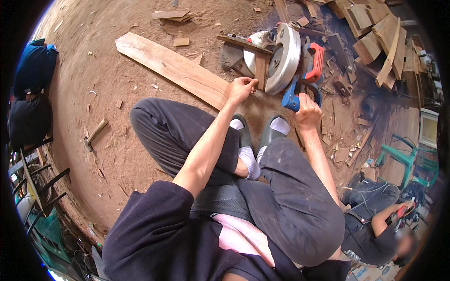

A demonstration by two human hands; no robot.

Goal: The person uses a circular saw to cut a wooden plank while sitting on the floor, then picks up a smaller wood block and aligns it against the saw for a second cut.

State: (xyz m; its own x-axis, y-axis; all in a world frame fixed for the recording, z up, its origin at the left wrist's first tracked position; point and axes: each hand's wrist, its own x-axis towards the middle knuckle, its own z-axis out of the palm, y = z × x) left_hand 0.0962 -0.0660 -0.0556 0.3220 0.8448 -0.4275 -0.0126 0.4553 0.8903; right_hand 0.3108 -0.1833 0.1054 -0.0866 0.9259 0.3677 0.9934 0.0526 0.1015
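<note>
the person wears a dark navy top with sleeves pushed up above the elbows, leaving the forearms bare, and a pale pink layer shows at the waist. dusty dark grey trousers cover the legs. white socks sit inside dark grey-green slip-on clogs; both hands are ungloved.

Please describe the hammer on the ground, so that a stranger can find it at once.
Start at the long plank lying on the dirt. Look toward the person's left, past the bent knee, to the hammer lying alone. Unlike the flat offcuts around it, it has a wooden handle and a dark head.
</note>
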